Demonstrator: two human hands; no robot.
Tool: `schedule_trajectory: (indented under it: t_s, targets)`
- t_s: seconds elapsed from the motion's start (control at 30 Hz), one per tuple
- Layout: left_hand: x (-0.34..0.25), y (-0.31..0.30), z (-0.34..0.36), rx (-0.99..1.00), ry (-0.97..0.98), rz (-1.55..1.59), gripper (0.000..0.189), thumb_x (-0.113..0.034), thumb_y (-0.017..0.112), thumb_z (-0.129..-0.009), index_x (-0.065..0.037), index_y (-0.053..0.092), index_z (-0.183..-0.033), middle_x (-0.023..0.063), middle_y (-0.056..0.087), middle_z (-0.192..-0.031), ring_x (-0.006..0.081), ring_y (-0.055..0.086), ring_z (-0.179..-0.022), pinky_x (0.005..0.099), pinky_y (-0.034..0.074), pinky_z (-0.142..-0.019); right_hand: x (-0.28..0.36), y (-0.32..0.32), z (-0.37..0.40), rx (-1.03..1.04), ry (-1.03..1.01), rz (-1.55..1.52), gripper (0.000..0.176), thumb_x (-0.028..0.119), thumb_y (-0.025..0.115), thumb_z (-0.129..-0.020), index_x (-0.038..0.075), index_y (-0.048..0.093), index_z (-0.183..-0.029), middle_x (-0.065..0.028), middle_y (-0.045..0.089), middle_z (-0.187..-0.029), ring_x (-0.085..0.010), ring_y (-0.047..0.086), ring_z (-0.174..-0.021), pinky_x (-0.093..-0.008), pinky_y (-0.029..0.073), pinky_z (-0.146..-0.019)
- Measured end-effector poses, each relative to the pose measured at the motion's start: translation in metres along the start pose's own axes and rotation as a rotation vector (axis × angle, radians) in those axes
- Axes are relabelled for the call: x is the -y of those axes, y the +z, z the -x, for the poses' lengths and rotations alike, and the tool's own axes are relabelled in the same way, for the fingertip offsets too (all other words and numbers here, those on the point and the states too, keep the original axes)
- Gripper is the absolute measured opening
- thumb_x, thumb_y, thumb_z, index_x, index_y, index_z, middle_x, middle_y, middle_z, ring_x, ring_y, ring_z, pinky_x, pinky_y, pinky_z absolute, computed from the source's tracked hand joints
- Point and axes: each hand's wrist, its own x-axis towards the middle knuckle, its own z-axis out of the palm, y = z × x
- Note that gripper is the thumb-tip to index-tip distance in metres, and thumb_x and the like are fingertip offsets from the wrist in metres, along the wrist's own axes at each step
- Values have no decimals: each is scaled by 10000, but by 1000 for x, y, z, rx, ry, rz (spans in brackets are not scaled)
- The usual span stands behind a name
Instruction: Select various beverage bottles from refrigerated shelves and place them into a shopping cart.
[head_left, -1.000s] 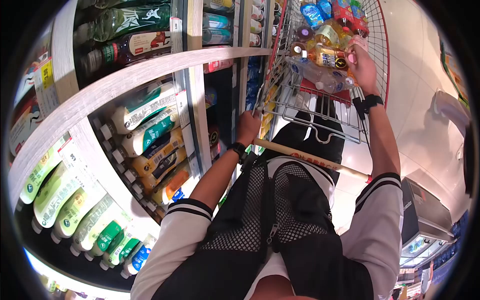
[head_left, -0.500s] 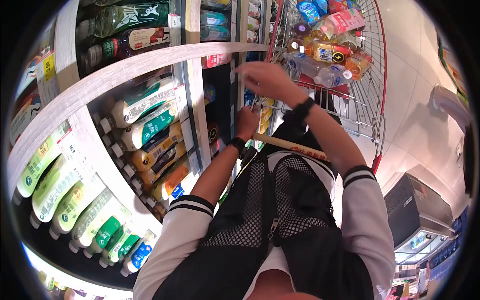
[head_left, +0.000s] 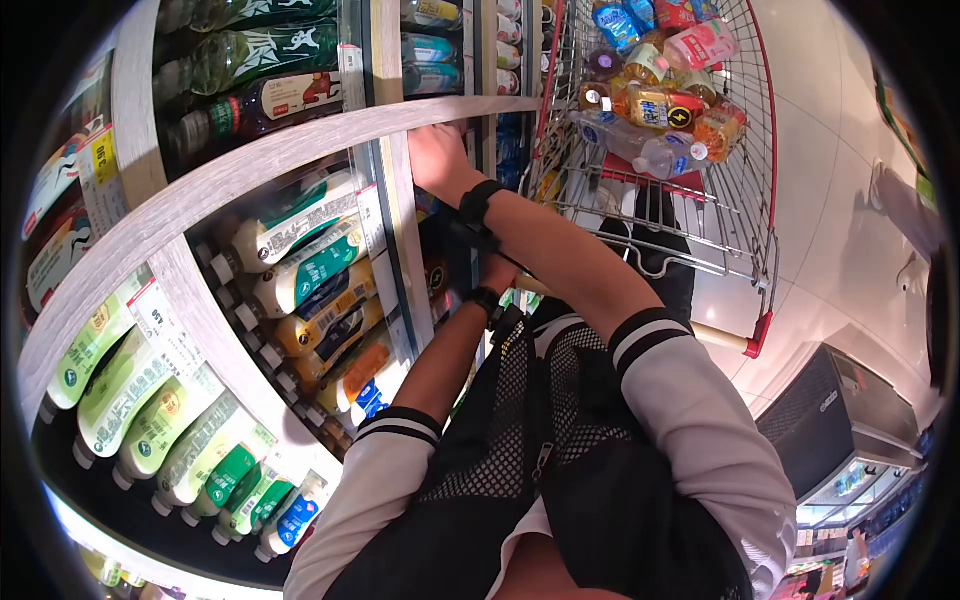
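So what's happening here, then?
Someone is at a shop's drinks shelves. Their right hand reaches across to the shelves, though I can't tell whether it holds anything. Their left hand is by the handle of a wire shopping cart, where bottled drinks lie.

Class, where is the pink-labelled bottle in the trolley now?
In the head view, the pink-labelled bottle is upper right in the trolley, right of the blue packets and above the lightning-bolt bottle.

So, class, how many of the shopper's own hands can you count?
2: the right hand at the wooden shelf, the left hand near the trolley handle, partly hidden by the right forearm.
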Motion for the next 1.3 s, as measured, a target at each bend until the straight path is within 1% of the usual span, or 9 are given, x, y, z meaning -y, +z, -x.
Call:
schedule_trajectory:
  t_s: [0.23,0.3,0.33,0.57,0.63,0.77,0.9,1.2,1.3]
  targets:
    - [54,38,-19,-333,390,95,494,-395,766,-832,-36,667,-1156,193,721,-1121,327,687,-1095,428,515,-914,18,-59,28,396,167,-8,142,203,640,-884,119,606,-994,-139,663,-883,-369,665,-859,-482,520,-709]
    - [74,47,-41,73,72,475,418,-342,751,-843,1,671,-1066,219,733,-987,352,715,-1017,443,531,-820,7,-69,32,299,84,-79,139,233,629,-900,134,567,-975,-102,661,-837,-358,665,-749,-487,515,-643]
    - [-55,-18,3,-170,278,205,352,-296,689,-889,38,667,-999,231,723,-881,383,727,-940,451,534,-743,8,-77,39,279,118,-149,152,227,655,-887,135,566,-970,-98,664,-859,-352,670,-778,-473,518,-657]
    - [-33,7,-18,-385,305,173,376,-323,625,-949,47,690,-959,281,701,-881,477,679,-943,492,538,-746,51,-171,15,327,160,-242,283,225,790,-778,141,636,-1000,-67,713,-973,-304,700,-866,-403,555,-753]
    - [-41,-2,-19,-142,-65,-11,425,-362,619,-968,54,706,-944,306,687,-881,498,661,-938,524,540,-759,48,-213,8,232,236,-208,287,202,801,-760,122,667,-1000,-67,730,-936,-236,713,-778,-359,565,-710]
    - [-59,-16,-15,-65,-163,-60,465,-389,617,-974,63,713,-923,309,687,-871,495,670,-913,534,543,-753,10,-293,-11,94,330,66,244,177,786,-798,84,693,-1004,-57,752,-895,-148,705,-718,-310,572,-683]
    - [-65,-15,-13,-85,-154,-128,428,-359,609,-975,52,718,-928,309,687,-869,484,677,-907,535,541,-758,-47,-348,-33,291,61,475,251,145,750,-838,74,633,-1048,-140,680,-970,-377,673,-883,-417,546,-735]
    - [-61,-11,-9,-133,-118,-106,418,-332,597,-967,67,678,-869,318,650,-784,497,665,-840,537,502,-722,-183,-430,-13,626,163,632,264,82,679,-860,61,631,-1118,-187,669,-1036,-396,636,-1009,-452,524,-868]
    - [-62,-15,-14,-114,-113,-90,418,-325,587,-965,70,674,-860,311,650,-772,498,665,-823,539,498,-709,-176,-427,30,375,386,483,348,67,665,-884,89,645,-1232,-177,662,-1025,-394,636,-975,-441,526,-879]
